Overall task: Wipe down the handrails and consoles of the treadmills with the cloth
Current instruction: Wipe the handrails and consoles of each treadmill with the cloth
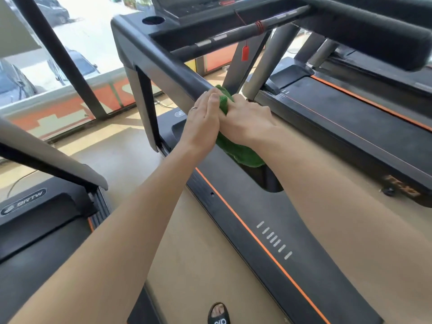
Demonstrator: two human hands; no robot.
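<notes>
A green cloth [240, 153] is wrapped over the near end of the black left handrail [163, 64] of the middle treadmill. My right hand [245, 120] grips the cloth around the rail. Pressed against it from the left is my left hand [202, 122], fingers together and resting on the cloth and rail. Part of the cloth hangs below my wrists. The console [187, 8] sits at the top, partly cut off, with a round cup holder [153, 20] beside it.
A front crossbar [233, 33] carries a red safety clip on a cord [244, 53]. Another treadmill [350, 108] stands to the right and one [35, 206] to the left. Windows [70, 43] lie ahead. My sandalled foot [218, 313] stands on the floor.
</notes>
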